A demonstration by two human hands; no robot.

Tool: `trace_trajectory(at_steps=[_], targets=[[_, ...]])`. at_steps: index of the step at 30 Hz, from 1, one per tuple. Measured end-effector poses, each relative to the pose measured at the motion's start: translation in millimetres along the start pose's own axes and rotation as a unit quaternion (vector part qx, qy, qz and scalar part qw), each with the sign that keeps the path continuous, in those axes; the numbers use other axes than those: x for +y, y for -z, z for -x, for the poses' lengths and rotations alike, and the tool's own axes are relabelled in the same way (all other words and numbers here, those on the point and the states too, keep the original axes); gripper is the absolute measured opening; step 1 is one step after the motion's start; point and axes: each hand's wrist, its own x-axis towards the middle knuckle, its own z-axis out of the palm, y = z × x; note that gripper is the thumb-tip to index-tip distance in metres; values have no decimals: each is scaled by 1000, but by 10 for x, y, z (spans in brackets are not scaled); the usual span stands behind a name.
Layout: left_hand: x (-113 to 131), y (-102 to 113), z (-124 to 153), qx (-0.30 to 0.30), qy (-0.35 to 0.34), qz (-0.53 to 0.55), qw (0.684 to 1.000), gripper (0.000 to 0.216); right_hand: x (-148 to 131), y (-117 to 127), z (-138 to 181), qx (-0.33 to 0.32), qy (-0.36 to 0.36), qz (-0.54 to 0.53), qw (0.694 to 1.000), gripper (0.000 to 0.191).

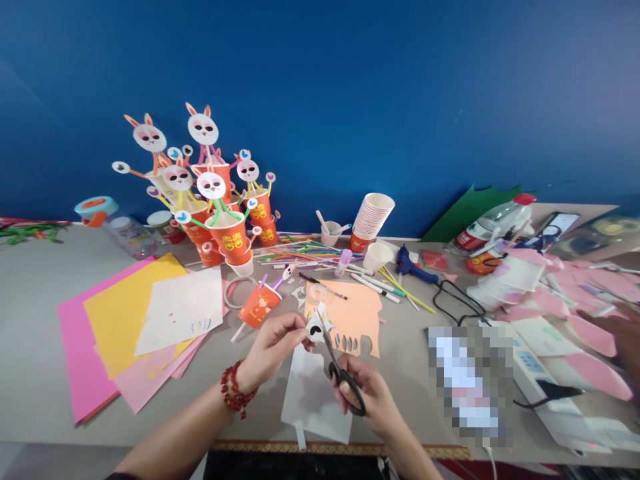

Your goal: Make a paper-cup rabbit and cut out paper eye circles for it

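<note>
My left hand [280,340], with a red bead bracelet at the wrist, pinches a small white paper piece [317,328] that bears a black mark. In my right hand [365,383] are black-handled scissors [345,380], their blades pointing up at the right side of that piece. Whether the blades are cutting into it, I cannot tell. Under my hands lies a white paper sheet [313,393]. Just beyond is an orange paper sheet [353,310] with cut-out shapes. A red paper cup [259,303] lies tilted to the left of it.
Rabbit-faced cup figures [227,233] stand at the back left, behind colored paper sheets [110,300]. Stacked cups [370,220], a blue glue gun [415,267] and scattered pens [380,287] lie beyond my hands. At right are a power strip [530,367] and another person's hand [620,347].
</note>
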Motion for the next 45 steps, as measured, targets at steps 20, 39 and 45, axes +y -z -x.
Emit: trace_trajectory(at_steps=[20, 39, 45], targets=[[33, 44, -21, 5, -24, -16, 1000, 26, -1, 36, 14, 3, -26, -12, 1000, 54], [33, 73, -34, 3, -58, -37, 998, 25, -5, 54, 30, -1, -27, 8, 1000, 52], [-5, 110, -41, 3, -66, -43, 997, 24, -20, 69, 33, -4, -36, 10, 999, 54]])
